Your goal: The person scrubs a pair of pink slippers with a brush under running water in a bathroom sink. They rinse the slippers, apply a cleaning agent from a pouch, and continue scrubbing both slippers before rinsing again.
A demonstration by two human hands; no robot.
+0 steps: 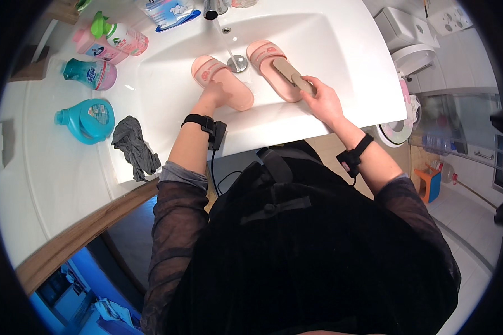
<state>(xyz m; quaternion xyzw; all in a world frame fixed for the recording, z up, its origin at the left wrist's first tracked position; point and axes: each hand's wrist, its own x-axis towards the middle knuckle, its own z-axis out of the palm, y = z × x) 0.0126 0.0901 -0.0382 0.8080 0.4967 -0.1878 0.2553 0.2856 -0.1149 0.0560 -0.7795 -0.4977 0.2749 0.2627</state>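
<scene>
Two pink slippers lie side by side in the white washbasin (341, 61), straps toward the tap. My left hand (217, 94) rests on the left slipper (239, 96), just below its strap; its fingers blend into the pink and are hard to make out. In my right hand (323, 101) is the handle of a beige brush (286, 71), closed between thumb and fingers. The brush's head lies over the right slipper (276, 82), below the strap; its bristles are hidden.
A thin stream falls from the tap (210, 10) toward the metal drain (237, 63). Along the left counter stand a teal bottle (89, 120), a teal-and-pink bottle (90, 74) and pink bottles (127, 40). A crumpled dark cloth (134, 146) lies near the basin. A white-and-blue packet (170, 12) sits behind.
</scene>
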